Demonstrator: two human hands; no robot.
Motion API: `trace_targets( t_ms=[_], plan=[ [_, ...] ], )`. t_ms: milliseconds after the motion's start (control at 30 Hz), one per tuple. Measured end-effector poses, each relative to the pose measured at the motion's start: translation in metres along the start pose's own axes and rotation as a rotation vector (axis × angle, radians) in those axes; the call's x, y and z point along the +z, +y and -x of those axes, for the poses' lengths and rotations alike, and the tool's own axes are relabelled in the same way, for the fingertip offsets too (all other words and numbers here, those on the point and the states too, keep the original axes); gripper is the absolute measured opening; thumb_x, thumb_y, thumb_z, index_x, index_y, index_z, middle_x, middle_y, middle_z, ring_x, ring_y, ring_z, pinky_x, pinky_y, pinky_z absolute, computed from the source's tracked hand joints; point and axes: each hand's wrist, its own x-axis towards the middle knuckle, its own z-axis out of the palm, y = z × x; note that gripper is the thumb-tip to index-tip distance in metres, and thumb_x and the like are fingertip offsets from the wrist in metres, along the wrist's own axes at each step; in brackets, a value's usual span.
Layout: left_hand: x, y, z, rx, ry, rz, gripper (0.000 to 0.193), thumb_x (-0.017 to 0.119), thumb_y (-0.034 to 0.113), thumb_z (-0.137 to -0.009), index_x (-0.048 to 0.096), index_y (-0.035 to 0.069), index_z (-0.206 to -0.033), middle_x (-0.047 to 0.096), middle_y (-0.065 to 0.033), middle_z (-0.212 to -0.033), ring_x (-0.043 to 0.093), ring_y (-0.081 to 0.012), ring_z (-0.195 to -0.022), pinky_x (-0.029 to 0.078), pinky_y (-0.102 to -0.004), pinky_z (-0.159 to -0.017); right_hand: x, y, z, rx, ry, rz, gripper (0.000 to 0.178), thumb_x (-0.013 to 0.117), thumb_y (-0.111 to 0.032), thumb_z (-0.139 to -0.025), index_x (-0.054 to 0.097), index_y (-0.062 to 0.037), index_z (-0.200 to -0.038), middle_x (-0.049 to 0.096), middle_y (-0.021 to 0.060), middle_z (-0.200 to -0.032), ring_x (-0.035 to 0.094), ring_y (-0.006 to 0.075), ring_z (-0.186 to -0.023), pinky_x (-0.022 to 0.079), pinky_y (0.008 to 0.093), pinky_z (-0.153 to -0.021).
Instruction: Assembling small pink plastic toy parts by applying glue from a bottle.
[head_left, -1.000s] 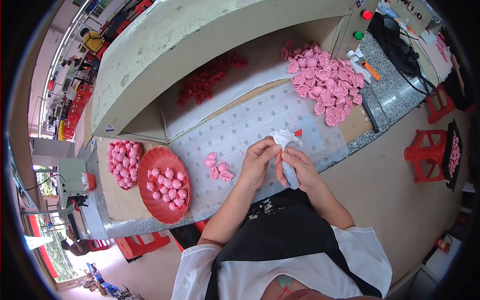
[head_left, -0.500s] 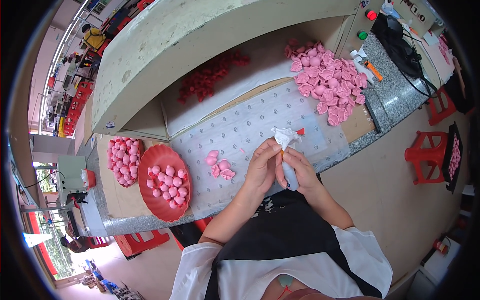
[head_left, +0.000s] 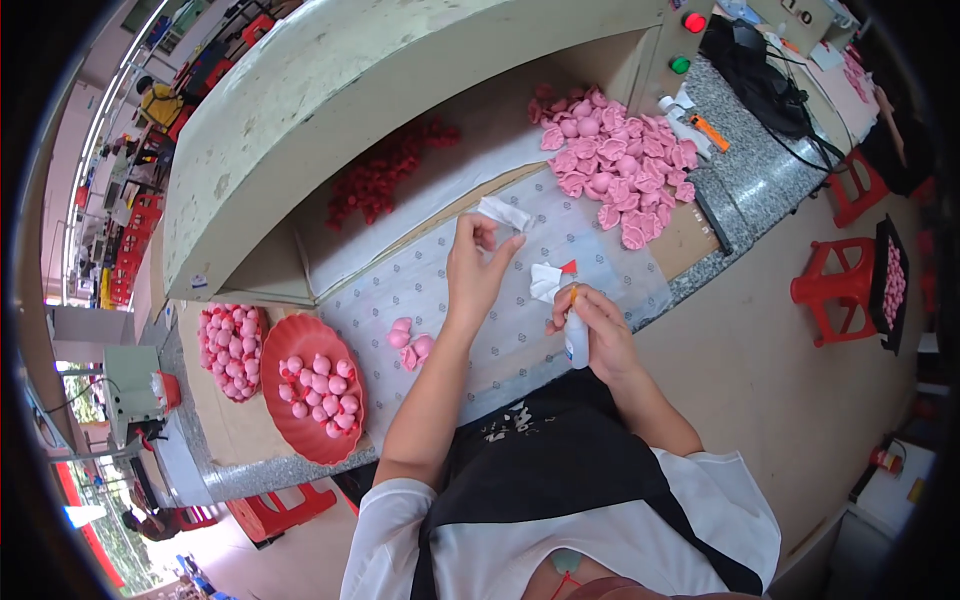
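My right hand (head_left: 600, 330) is closed around a small white squeeze bottle (head_left: 577, 342), its orange-yellow neck held near the fingertips. Just beyond that hand, a crumpled white tissue (head_left: 546, 283) lies beside a small red piece (head_left: 569, 267). My left hand (head_left: 476, 268) reaches over the patterned sheet, thumb and fingers apart. Another white tissue (head_left: 507, 213) is right by its fingertips; whether they touch cannot be made out. To the left of that forearm, a few pink petal-shaped pieces and balls (head_left: 409, 344) rest on the sheet.
A large heap of pink petal pieces (head_left: 630, 165) is at the far right, beside an orange-handled tool (head_left: 710, 133). Red pieces (head_left: 385, 175) lie under the pale machine hood (head_left: 330, 110). At left stand a red scalloped bowl (head_left: 310, 445) and a pile of pink balls (head_left: 230, 350).
My left hand has left the bottle and moved up and left. White tissue that was at the bottle's tip now shows as two separate pieces. The whole view has shifted slightly.
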Motion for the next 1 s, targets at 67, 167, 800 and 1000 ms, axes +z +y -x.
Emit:
trace_targets(
  t_ms=[67,167,800,1000],
  plan=[
    [0.003,0.013,0.032,-0.085,-0.287,0.504,0.046,0.06,0.002,-0.071,0.039,0.004,-0.111,0.051,-0.0033,-0.086,0.049,-0.0103,-0.081,0.039,-0.0225,-0.073,-0.005,0.007,0.0,-0.141,0.101,0.166,0.018,0.044,-0.016,-0.083,0.053,-0.0004,-0.081,0.048,0.0053,-0.079,0.046,0.0131,-0.074,0.039,0.0248,-0.065],
    [0.02,0.033,0.07,-0.142,-0.465,0.747,0.061,0.058,0.0,-0.071,0.027,0.006,-0.124,0.051,-0.0075,-0.095,0.05,-0.014,-0.088,0.039,-0.0232,-0.078,-0.002,-0.002,-0.001,-0.366,0.19,0.662,0.015,0.05,-0.013,-0.079,0.056,-0.001,-0.082,0.05,0.0062,-0.08,0.046,0.0157,-0.075,0.037,0.0251,-0.067],
    [0.022,0.043,0.066,-0.446,-0.462,0.949,0.024,0.035,0.02,-0.087,0.041,0.007,-0.106,0.049,-0.0064,-0.074,0.05,-0.0131,-0.066,0.04,-0.0242,-0.064,-0.099,-0.151,-0.004,-0.314,0.664,2.048,0.042,0.044,0.003,-0.071,0.046,-0.0124,-0.11,0.048,0.0139,-0.082,0.053,0.0305,-0.072,0.044,0.0376,-0.061],
    [0.021,0.053,0.066,-0.402,-0.462,0.923,0.021,0.035,0.026,-0.088,0.044,0.007,-0.088,0.045,-0.004,-0.061,0.043,-0.0107,-0.054,0.036,-0.0209,-0.053,-0.015,-0.091,0.028,-0.5,0.09,1.65,0.046,0.045,0.005,-0.068,0.049,-0.0115,-0.11,0.052,0.0094,-0.075,0.052,0.0242,-0.067,0.043,0.0305,-0.056]
  ],
)
